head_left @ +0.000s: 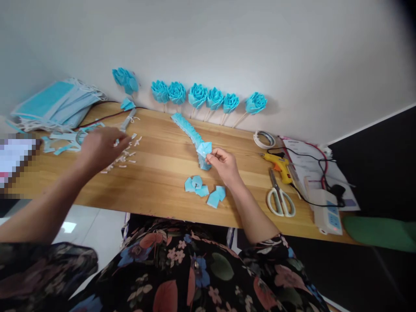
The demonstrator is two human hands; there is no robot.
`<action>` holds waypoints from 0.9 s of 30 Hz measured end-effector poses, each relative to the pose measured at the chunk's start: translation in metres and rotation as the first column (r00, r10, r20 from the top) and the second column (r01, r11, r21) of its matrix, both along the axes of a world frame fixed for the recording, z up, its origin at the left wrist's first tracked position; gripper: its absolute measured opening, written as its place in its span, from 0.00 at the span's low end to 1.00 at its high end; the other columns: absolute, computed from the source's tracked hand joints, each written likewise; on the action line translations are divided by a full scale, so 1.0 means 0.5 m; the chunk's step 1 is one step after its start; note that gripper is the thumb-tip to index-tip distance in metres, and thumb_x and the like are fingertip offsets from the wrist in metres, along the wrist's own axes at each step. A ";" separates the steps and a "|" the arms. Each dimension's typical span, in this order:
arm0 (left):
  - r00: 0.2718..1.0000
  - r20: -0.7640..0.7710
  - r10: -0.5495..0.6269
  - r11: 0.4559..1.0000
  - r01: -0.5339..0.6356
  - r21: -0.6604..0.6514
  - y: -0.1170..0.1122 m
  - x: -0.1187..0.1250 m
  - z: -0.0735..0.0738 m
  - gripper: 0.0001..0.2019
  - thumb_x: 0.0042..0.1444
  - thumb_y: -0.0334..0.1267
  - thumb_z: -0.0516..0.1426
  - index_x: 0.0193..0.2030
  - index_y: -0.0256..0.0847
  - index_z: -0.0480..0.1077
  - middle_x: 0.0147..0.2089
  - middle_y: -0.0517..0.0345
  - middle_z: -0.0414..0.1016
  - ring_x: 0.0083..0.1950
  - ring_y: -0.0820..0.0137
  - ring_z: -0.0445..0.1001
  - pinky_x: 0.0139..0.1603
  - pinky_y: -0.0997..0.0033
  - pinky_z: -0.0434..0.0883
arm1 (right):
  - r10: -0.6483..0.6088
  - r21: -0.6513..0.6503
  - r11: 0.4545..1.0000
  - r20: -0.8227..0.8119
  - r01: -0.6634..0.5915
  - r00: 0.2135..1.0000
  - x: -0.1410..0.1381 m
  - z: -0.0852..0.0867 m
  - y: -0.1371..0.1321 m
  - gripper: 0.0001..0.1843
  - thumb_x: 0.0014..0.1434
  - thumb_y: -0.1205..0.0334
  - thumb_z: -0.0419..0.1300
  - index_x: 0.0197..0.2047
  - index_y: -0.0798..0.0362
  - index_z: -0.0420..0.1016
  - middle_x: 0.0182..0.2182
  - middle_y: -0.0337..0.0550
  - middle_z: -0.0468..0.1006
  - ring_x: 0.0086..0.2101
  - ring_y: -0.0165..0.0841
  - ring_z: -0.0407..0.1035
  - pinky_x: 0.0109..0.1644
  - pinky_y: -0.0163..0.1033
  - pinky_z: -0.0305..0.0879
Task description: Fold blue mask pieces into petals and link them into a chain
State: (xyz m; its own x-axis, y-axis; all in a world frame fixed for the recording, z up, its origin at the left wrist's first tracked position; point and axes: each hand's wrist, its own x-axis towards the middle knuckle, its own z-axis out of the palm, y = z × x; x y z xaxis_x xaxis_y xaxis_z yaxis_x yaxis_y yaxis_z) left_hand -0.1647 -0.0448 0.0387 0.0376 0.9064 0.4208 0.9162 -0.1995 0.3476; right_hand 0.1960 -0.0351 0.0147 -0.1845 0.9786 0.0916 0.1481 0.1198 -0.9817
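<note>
My right hand point(224, 164) pinches a small folded blue fabric piece point(204, 149) at the near end of a long row of stacked blue pieces point(188, 130) lying on the wooden table point(162, 190). My left hand point(100, 147) reaches out to the left over a scatter of small white strips point(125, 158); its fingers are curled and blurred by motion, so whether it holds anything is unclear. Loose blue cut pieces point(196, 184) and two more blue squares point(217, 196) lie just in front of my right hand.
Several blue fabric roses point(198, 95) on sticks lean against the wall. A stack of blue face masks point(55, 104) sits far left with cut scraps point(65, 141). To the right are a yellow glue gun point(279, 164), white scissors point(280, 197), a wire coil point(264, 138), a power strip point(328, 212).
</note>
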 end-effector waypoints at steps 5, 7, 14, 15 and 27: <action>0.995 -0.074 0.069 0.998 -0.069 -0.001 -0.002 -0.080 -0.054 0.13 0.62 0.51 0.55 0.37 0.44 0.72 0.52 0.62 0.72 0.62 0.48 0.63 0.64 0.39 0.57 | 0.022 0.009 1.000 -0.019 -0.021 1.000 -0.001 -0.005 -0.001 0.14 0.54 0.51 0.64 0.25 0.51 0.70 0.24 0.38 0.76 0.26 0.28 0.68 0.33 0.35 0.65; 0.997 -0.032 0.067 0.997 -0.066 0.030 0.000 -0.034 -0.054 0.13 0.62 0.50 0.56 0.50 0.49 0.72 0.67 0.63 0.62 0.68 0.45 0.56 0.67 0.34 0.52 | 0.027 0.011 1.000 -0.026 -0.027 0.999 -0.001 -0.008 -0.001 0.14 0.54 0.51 0.64 0.26 0.51 0.72 0.24 0.38 0.76 0.26 0.28 0.67 0.33 0.35 0.65; 0.634 0.755 -0.170 0.803 0.533 -0.266 0.002 0.266 -0.024 0.19 0.55 0.51 0.60 0.47 0.41 0.76 0.47 0.51 0.79 0.47 0.63 0.76 0.47 0.61 0.72 | 0.044 0.017 0.999 -0.025 -0.043 0.999 0.004 -0.009 0.000 0.15 0.55 0.49 0.64 0.28 0.51 0.73 0.26 0.38 0.78 0.28 0.28 0.69 0.36 0.35 0.67; 0.552 0.820 -0.149 0.755 0.600 -0.267 0.003 0.295 -0.025 0.18 0.54 0.50 0.61 0.45 0.40 0.76 0.46 0.52 0.80 0.45 0.64 0.76 0.46 0.63 0.71 | 0.043 0.020 0.999 -0.020 -0.043 0.999 0.005 -0.008 0.000 0.15 0.55 0.49 0.64 0.28 0.51 0.73 0.26 0.38 0.77 0.28 0.28 0.68 0.36 0.35 0.67; 0.362 0.931 0.038 0.699 0.657 -0.284 0.024 0.341 -0.037 0.14 0.47 0.47 0.64 0.28 0.38 0.70 0.28 0.60 0.72 0.30 0.74 0.67 0.39 0.69 0.66 | 0.076 -0.008 0.997 -0.051 -0.077 0.996 0.022 0.009 0.007 0.17 0.57 0.45 0.63 0.32 0.52 0.78 0.30 0.39 0.79 0.33 0.31 0.72 0.41 0.37 0.69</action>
